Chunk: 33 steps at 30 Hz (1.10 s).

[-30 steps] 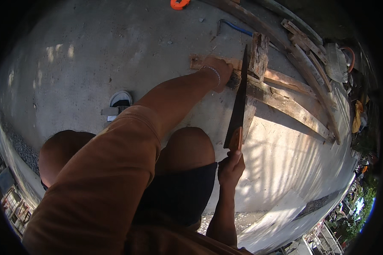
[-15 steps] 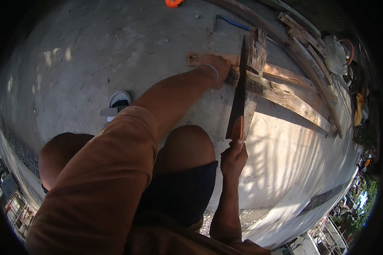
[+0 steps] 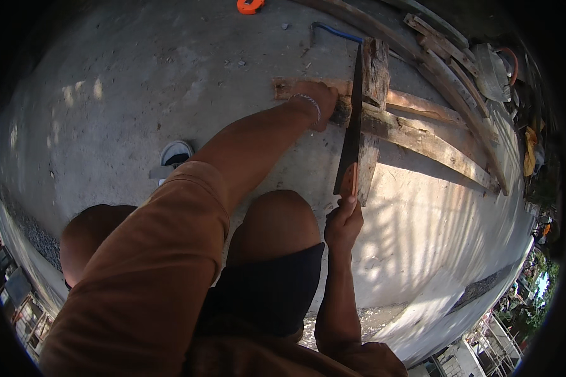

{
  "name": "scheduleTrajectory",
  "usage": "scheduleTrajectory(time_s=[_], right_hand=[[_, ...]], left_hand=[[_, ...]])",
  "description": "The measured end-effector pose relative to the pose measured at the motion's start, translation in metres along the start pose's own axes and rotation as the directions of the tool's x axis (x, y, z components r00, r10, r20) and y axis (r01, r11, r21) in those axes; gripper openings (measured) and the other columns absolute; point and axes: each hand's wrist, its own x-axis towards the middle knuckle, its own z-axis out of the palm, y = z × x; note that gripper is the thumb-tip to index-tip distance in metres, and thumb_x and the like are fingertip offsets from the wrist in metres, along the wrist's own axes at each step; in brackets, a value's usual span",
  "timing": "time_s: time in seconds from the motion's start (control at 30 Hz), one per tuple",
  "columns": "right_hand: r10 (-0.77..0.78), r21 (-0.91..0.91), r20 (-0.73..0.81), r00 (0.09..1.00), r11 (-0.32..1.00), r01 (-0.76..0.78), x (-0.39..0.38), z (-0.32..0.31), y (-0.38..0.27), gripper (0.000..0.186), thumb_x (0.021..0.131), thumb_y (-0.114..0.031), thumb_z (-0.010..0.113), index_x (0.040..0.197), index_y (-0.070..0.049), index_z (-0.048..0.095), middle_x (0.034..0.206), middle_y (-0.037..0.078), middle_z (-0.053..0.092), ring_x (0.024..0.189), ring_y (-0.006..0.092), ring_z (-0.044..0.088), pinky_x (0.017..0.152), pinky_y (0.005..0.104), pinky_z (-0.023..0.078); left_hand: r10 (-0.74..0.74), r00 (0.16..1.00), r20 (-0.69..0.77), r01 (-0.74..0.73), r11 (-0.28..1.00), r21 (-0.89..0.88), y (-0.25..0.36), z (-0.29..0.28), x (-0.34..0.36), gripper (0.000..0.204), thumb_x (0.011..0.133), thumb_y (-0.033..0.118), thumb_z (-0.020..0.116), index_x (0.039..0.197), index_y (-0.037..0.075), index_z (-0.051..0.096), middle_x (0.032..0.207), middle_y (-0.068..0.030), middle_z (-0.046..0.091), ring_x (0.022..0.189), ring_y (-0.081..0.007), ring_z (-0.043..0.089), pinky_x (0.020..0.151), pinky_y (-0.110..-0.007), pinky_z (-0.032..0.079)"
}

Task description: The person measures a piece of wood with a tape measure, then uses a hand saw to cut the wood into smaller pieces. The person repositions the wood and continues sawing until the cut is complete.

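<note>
One handsaw [image 3: 351,129] stands lengthwise across one weathered beam [image 3: 429,142] near its dark end, tip pointing away from the person. The right hand [image 3: 344,225] has its fingers wrapped closed around the saw's wooden handle. The left hand [image 3: 316,103] is at the beam's end; its fingers are largely hidden, so their closure cannot be told. One short timber [image 3: 376,72] crosses the beam, and one reddish plank [image 3: 424,106] lies beyond. Everything sits on grey concrete [image 3: 132,81], outdoors, sun-striped at right. One blue bar [image 3: 338,31] is partly hidden; one orange object [image 3: 250,5] is cut off above.
</note>
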Motion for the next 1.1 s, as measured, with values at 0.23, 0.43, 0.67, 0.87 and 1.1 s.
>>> scheduleTrajectory(time_s=[0.23, 0.43, 0.67, 0.87, 1.1], right_hand=[[0.136, -0.046, -0.009, 0.991, 0.99, -0.137, -0.04, -0.005, -0.01, 0.064, 0.113, -0.047, 0.033, 0.099, 0.007, 0.065, 0.073, 0.015, 0.067, 0.062, 0.0221, 0.065, 0.06, 0.0332, 0.05], [0.234, -0.08, -0.032, 0.972, 0.969, -0.236, -0.026, -0.019, -0.075, 0.065, 0.111, -0.051, 0.039, 0.095, 0.006, 0.064, 0.065, 0.016, 0.064, 0.059, 0.0226, 0.066, 0.059, 0.037, 0.052], [0.164, -0.008, -0.023, 0.986, 0.986, -0.165, 0.032, 0.017, -0.059, 0.058, 0.113, -0.043, 0.039, 0.099, 0.007, 0.064, 0.071, 0.02, 0.065, 0.065, 0.0319, 0.066, 0.063, 0.0431, 0.051], [0.332, -0.07, 0.011, 0.943, 0.941, -0.33, -0.077, -0.044, -0.079, 0.068, 0.11, -0.054, 0.035, 0.099, 0.006, 0.066, 0.055, 0.01, 0.059, 0.049, 0.0162, 0.061, 0.051, 0.0322, 0.048], [0.082, -0.022, -0.071, 0.994, 0.996, -0.084, 0.075, 0.027, -0.052, 0.059, 0.113, -0.044, 0.039, 0.096, 0.007, 0.065, 0.069, 0.018, 0.063, 0.063, 0.0312, 0.062, 0.062, 0.0439, 0.048]], left_hand=[[0.008, 1.0, 0.001, -0.008, 0.998, 0.055, -0.002, -0.006, 0.0, 0.064, 0.081, 0.023, 0.08, 0.136, 0.001, 0.054, 0.13, -0.0215, 0.066, 0.122, -0.035, 0.067, 0.099, -0.047, 0.057], [0.003, 1.0, -0.004, -0.003, 1.0, 0.015, 0.0, -0.006, -0.003, 0.064, 0.082, 0.022, 0.079, 0.136, 0.0, 0.053, 0.129, -0.0224, 0.065, 0.121, -0.0362, 0.067, 0.097, -0.045, 0.058], [0.048, 0.999, 0.002, -0.048, 0.997, 0.067, 0.001, -0.001, -0.001, 0.061, 0.081, 0.021, 0.077, 0.134, -0.001, 0.054, 0.126, -0.0232, 0.067, 0.12, -0.0369, 0.067, 0.097, -0.043, 0.058], [-0.002, 1.0, -0.004, 0.002, 0.999, 0.034, -0.003, 0.0, 0.002, 0.06, 0.079, 0.02, 0.079, 0.131, 0.0, 0.056, 0.126, -0.0229, 0.066, 0.12, -0.0364, 0.067, 0.096, -0.044, 0.058], [0.052, 0.998, -0.021, -0.052, 0.998, -0.021, -0.003, -0.003, -0.003, 0.063, 0.079, 0.021, 0.08, 0.133, 0.0, 0.055, 0.128, -0.0231, 0.065, 0.12, -0.0374, 0.067, 0.095, -0.047, 0.059]])
